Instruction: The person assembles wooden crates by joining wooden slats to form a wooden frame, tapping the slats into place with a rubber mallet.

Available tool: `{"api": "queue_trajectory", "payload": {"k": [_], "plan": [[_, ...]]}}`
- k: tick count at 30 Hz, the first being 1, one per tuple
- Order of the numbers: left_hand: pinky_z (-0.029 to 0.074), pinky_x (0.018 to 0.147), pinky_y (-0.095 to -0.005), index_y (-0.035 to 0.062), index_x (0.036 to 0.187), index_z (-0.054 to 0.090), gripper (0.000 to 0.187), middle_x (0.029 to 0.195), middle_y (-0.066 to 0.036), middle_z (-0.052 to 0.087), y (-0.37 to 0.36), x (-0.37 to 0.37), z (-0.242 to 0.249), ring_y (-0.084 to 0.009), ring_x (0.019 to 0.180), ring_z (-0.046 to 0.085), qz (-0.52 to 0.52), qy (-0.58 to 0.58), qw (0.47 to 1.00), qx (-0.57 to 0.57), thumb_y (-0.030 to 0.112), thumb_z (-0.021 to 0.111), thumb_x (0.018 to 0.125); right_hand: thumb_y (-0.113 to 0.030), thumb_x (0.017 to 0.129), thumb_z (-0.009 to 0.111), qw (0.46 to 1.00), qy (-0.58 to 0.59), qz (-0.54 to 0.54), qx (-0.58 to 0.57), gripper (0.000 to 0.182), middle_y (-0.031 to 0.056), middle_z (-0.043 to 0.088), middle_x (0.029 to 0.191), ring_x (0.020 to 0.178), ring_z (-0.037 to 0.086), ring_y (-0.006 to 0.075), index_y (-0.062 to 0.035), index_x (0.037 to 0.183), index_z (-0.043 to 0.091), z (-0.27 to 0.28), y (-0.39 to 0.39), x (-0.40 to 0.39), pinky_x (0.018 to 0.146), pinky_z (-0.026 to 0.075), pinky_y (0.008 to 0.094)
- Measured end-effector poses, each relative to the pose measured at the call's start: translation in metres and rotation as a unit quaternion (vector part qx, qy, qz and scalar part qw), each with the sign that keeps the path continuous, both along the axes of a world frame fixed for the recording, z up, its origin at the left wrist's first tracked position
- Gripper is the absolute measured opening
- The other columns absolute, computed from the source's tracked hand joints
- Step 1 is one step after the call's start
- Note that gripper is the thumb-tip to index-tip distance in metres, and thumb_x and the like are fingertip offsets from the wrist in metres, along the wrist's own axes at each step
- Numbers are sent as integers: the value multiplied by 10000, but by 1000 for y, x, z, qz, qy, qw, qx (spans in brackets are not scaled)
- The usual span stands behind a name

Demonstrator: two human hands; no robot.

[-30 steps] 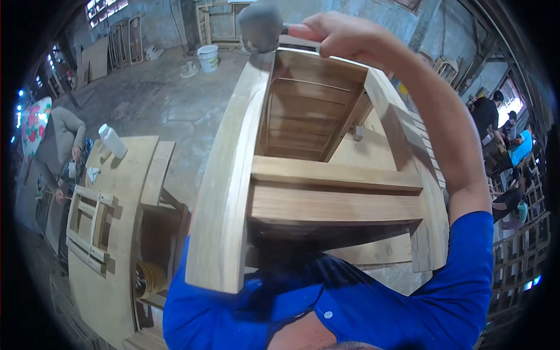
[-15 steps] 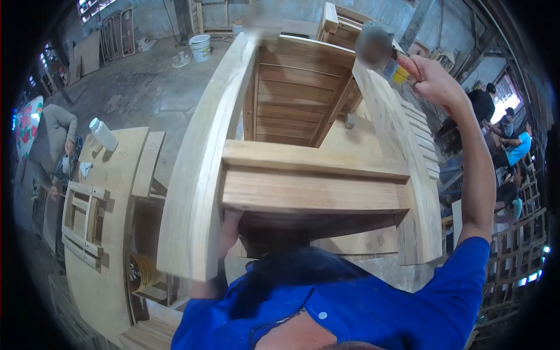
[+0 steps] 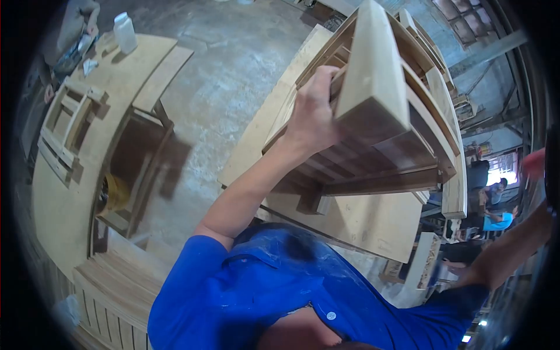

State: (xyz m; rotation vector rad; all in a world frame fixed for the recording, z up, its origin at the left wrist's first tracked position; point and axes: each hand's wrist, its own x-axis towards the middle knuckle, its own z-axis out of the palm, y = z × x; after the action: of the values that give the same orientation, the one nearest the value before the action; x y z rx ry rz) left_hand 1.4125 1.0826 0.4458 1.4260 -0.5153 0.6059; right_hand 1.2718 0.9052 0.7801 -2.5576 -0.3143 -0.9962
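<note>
A pale wooden furniture frame (image 3: 379,76) with slatted panels stands tilted on a plywood worktop (image 3: 373,227). My left hand (image 3: 315,111) is closed around a frame member beside the thick, rounded post. At the far right edge, my right forearm (image 3: 513,251) reaches up and outward. A blurred reddish shape (image 3: 534,163) shows at its end; the dark image edge hides most of my right hand, and I cannot make out its fingers or anything held.
To the left, a second plywood table (image 3: 76,192) bears a small wooden frame (image 3: 70,119) and a white bottle (image 3: 125,34). A yellow bucket (image 3: 116,192) is beneath. A person (image 3: 79,26) works beyond; others sit at far right.
The furniture frame has turned and tilted up toward the right. My left hand has come from beneath the rails to its upper part. My right hand has moved down to the far right edge.
</note>
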Motion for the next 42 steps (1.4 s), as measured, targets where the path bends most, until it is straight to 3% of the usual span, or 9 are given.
{"api": "queue_trajectory", "payload": {"k": [6,12,20,23,26,28,34,40,42], "plan": [[525,741,-467,-7,1070,481,568,957,-237,601,-6,13,-12,-422,884,636,-22,-11,1000,-16,218,835,688,15,797,622,925,351,-79,-125,695,91,507,1333,1201,488,168,58,1450,389,-76,24,11,1012,389,299],[528,682,-495,-10,945,475,496,847,-222,595,-6,21,-15,-413,753,636,12,-48,998,-45,276,815,722,-97,872,648,972,108,-198,-73,524,37,539,1099,906,525,109,2,1359,483,-44,-31,-23,809,432,266],[565,666,-426,-22,979,500,717,831,-194,621,-2,22,-12,-338,745,682,34,-51,998,-17,544,840,699,-216,921,626,969,204,-8,-138,408,64,556,883,715,532,85,36,1213,490,-142,30,-25,655,441,237],[553,765,-385,-34,1076,528,837,938,-163,634,1,17,-12,-302,877,675,6,-63,997,49,565,884,612,-233,935,667,920,344,25,186,536,79,626,967,778,615,139,44,1338,449,-155,9,-55,717,482,258],[524,834,-401,-32,1179,542,970,1004,-145,647,13,-1,-4,-303,889,648,-54,-21,998,20,598,902,535,-335,970,579,920,254,64,292,391,39,531,652,424,462,83,7,1143,500,-233,-19,-108,391,365,215],[505,847,-401,-16,1218,548,934,1009,-127,651,26,-20,-5,-298,860,640,121,-174,976,59,626,854,612,-278,977,562,970,188,35,148,318,40,529,649,473,486,98,-2,1126,511,-307,-57,-146,438,411,244],[479,818,-413,25,1012,638,483,947,-117,630,-50,-109,61,-253,865,626,89,-397,910,78,488,651,875,-77,933,576,940,205,-152,225,163,87,594,662,580,597,173,9,1070,558,-381,-70,-183,547,471,326],[507,870,-411,-71,921,693,415,1086,-256,683,-111,-72,156,-304,953,690,80,-237,882,400,322,559,925,-43,862,621,992,-83,-78,-60,195,168,656,780,633,654,350,2,1051,599,-387,-121,-158,570,494,412],[503,879,-424,-55,883,701,435,1017,-264,694,-124,-69,158,-338,940,690,64,-127,852,503,327,497,929,16,841,608,991,43,-123,10,224,163,666,821,668,674,341,-11,1063,607,-392,-139,-139,581,526,402]]}}
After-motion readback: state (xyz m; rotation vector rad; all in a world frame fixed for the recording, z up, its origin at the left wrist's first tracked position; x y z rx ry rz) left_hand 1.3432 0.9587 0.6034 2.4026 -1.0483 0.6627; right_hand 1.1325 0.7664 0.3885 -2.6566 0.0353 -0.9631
